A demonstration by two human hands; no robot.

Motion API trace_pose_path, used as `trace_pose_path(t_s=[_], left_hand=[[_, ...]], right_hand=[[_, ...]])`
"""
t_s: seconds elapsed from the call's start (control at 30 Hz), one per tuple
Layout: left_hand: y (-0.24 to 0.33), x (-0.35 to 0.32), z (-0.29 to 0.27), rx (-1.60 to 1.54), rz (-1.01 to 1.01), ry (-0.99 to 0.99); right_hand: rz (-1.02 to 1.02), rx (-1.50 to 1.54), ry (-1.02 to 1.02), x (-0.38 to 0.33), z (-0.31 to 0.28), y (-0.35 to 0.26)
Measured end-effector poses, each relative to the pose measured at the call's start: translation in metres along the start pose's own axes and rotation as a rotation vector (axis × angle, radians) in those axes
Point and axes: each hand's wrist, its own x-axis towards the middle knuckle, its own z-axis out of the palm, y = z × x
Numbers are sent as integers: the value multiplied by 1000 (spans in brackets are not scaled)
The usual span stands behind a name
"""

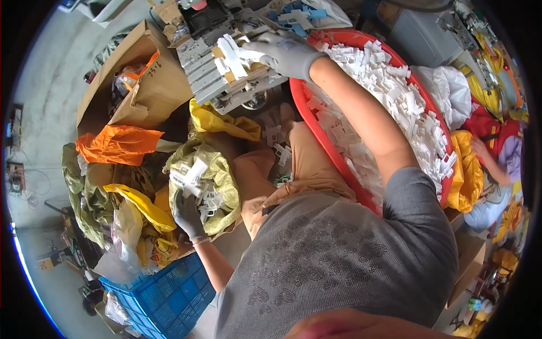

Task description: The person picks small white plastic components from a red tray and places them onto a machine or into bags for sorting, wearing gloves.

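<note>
Midway, by the look of it, through sorting white plastic parts: at the lower left of the frame stands a blue crate [169,296], and above it lie an orange bag [118,144] and a brown cardboard box [144,79]. Left of centre, the gloved left hand [186,212] is closed around a small bunch of white plastic pieces [189,176], held over the open mouth of a yellow-green sack [217,175] that already holds a modest number of them. At upper centre, the gloved right hand [285,53] rests on a white strip of parts [231,56] lying on a grey slatted jig [220,73]; its fingers curl over the strip, though how firmly it grips cannot be told. To the right, a red basin [333,155] is heaped nearly to the rim with loose white parts [389,85], suggesting that most of the work remains. At the far right edge lies a pile of yellow and red bags [468,169].
</note>
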Motion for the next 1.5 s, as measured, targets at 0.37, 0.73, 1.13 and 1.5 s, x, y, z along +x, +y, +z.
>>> trace_pose_path(t_s=[0.37,0.73,1.13,1.5], left_hand=[[-97,-50,64,258,150,-744],[5,-20,92,422,262,-800],[35,-14,97,335,367,-731],[126,59,81,119,554,-354]], right_hand=[[211,210,198,-203,76,13],[900,-740,-422,-451,22,96],[601,-290,-18,-362,70,71],[751,446,122,-313,34,53]])
